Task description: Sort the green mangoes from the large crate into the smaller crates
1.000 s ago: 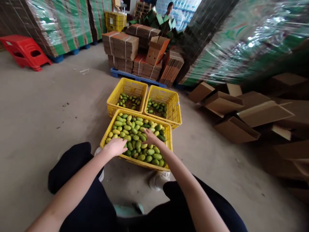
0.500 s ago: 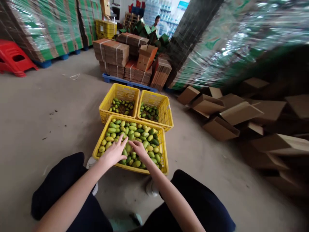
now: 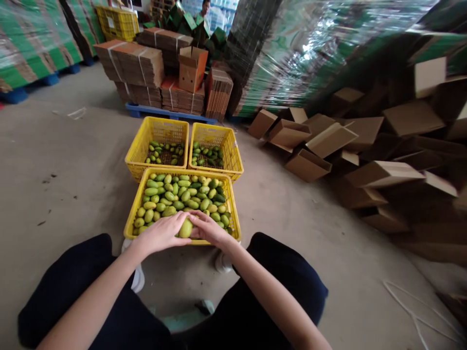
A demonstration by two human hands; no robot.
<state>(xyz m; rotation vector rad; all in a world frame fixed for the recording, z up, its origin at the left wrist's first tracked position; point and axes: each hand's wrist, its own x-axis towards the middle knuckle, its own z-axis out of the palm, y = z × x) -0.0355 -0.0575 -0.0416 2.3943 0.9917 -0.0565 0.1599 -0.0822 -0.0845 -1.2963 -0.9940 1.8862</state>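
A plump yellow-green mango [image 3: 186, 228] is held between my two hands over the near side of a yellow plastic crate [image 3: 127, 219]. My left hand [image 3: 164, 233] curls round it from the left, with the thumb below. From the right, my right hand [image 3: 207, 228] closes on the same fruit, its fingertips at the top; part of that grip is hidden. Under and beyond the hands, the crate is filled with many green and yellowish mangoes [image 3: 184, 196].
Two yellow crates [image 3: 130, 158] [image 3: 239, 163] with fewer green fruits adjoin the far side. Behind them, flattened cartons [image 3: 131, 63] are stacked on a blue pallet [image 3: 175, 115]. Loose cardboard boxes [image 3: 310, 165] are heaped at the right. A person [image 3: 205, 7] is in the background.
My hands were apart above the fruit; now they have come together nearer to me around one mango. The view has shifted, so the crates appear farther left.
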